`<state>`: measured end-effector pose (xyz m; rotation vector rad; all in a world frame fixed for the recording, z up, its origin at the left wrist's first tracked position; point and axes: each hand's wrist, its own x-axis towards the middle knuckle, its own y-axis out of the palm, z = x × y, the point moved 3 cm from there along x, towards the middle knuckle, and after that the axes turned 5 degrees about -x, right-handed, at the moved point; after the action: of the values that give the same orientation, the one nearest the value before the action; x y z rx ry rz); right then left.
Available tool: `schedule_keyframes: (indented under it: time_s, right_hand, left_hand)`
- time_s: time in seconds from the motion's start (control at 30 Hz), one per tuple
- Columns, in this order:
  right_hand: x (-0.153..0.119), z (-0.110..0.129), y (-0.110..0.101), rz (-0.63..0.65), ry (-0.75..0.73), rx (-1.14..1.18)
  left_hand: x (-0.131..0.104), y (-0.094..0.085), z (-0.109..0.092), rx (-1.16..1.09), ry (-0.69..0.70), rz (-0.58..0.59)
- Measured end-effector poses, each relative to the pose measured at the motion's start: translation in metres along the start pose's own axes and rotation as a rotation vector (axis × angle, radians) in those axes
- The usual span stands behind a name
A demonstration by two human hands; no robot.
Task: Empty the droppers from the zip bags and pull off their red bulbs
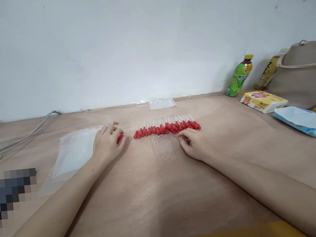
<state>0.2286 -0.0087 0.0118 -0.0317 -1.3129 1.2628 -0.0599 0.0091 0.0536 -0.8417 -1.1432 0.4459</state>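
A row of glass droppers with red rubber bulbs (153, 130) lies across the middle of the table, their clear tubes pointing to the wall. Nearer to me, several clear glass tubes (163, 147) lie side by side. My left hand (108, 142), left of the row, has its fingers curled round a red rubber bulb (120, 137), mostly hidden by the fingers. At the row's right part, my right hand (194, 143) is closed in a pinch on a thin clear glass tube (174, 134), whose tip points left toward the bulbs. The rest of that tube is hidden.
Clear plastic bags (73, 152) lie under and beside my left forearm. A small white bag (162, 103) rests near the wall. On the right are a green bottle (239, 77), a tissue pack (264, 101), a blue-white packet (306, 121) and a beige bag (304, 74). A grey cable (33, 130) runs left.
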Motion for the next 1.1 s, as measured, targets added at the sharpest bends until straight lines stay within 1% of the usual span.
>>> schedule_keyframes:
  time_s: [0.1, 0.2, 0.33, 0.43, 0.57, 0.73, 0.9, 1.0, 1.03, 1.1]
  right_hand:
    - [0.0, 0.003, 0.0, 0.042, -0.019, -0.014]
    - [-0.001, 0.006, 0.0, 0.089, -0.055, -0.027]
    - [-0.002, 0.01, 0.001, 0.129, -0.114, -0.037]
    - [-0.003, 0.011, 0.001, 0.161, -0.142, -0.035]
    - [-0.002, 0.012, 0.001, 0.18, -0.148, -0.048]
    - [-0.003, 0.013, -0.002, 0.186, -0.195, -0.024]
    - [-0.002, 0.013, -0.006, 0.128, -0.166, -0.011]
    - [-0.002, 0.013, -0.008, 0.035, -0.152, 0.004]
    - [-0.002, 0.012, -0.009, -0.009, -0.143, 0.003]
    - [-0.002, 0.011, -0.012, -0.091, -0.123, -0.02]
  left_hand:
    - [0.0, 0.003, -0.012, -0.028, 0.014, 0.0]
    - [0.0, 0.01, -0.021, -0.02, 0.031, 0.02]
    - [0.001, 0.019, -0.022, -0.029, 0.02, 0.055]
    - [0.001, 0.023, -0.021, -0.05, 0.007, 0.063]
    - [0.001, 0.022, -0.022, -0.068, -0.015, 0.023]
    - [-0.001, 0.017, -0.021, -0.09, -0.041, -0.067]
    - [-0.004, 0.014, -0.02, -0.132, -0.055, -0.159]
    - [-0.006, 0.008, -0.021, -0.165, -0.065, -0.249]
    - [-0.006, 0.004, -0.023, -0.183, -0.052, -0.272]
    - [-0.008, -0.003, -0.031, -0.24, 0.022, -0.269]
